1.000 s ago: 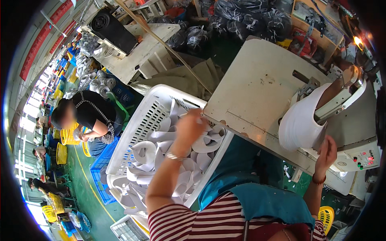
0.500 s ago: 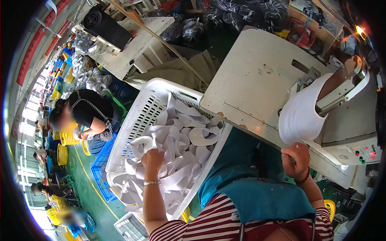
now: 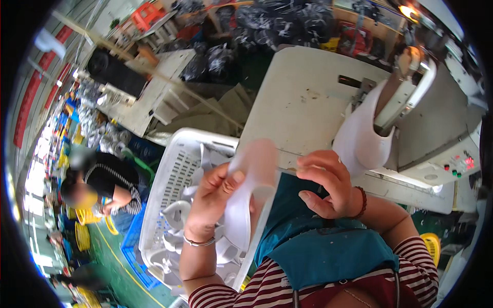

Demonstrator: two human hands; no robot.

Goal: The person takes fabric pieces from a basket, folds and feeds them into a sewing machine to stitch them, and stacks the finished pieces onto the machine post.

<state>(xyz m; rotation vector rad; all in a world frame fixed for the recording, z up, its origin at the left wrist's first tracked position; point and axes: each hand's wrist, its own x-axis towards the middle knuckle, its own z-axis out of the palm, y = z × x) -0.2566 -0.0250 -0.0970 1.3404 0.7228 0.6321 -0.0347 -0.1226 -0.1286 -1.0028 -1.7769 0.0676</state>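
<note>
My left hand (image 3: 209, 199) is closed on a curved white strip (image 3: 238, 218), thumb on its face, held up over a white plastic basket (image 3: 177, 154). The strip's upper end is smeared by motion, and its material I cannot tell. To the right of it, my right hand (image 3: 331, 187) is raised with its fingers apart and nothing in them. Similar white curved pieces (image 3: 177, 215) lie heaped in the basket, partly hidden by my left arm. Beyond my right hand, a stack of nested white pieces (image 3: 359, 143) hangs around the arm of a machine (image 3: 436, 141).
A pale worktable (image 3: 292, 97) lies ahead, joined to the machine. A blue crate (image 3: 134, 241) stands left of the basket. Farther left a person in black (image 3: 115, 177) sits bent over. Dark plastic bags (image 3: 277, 23) are piled at the back.
My left hand has come up out of the heap with a white strip and moved right. My right hand has shifted left towards it and opened. The whole view has tilted.
</note>
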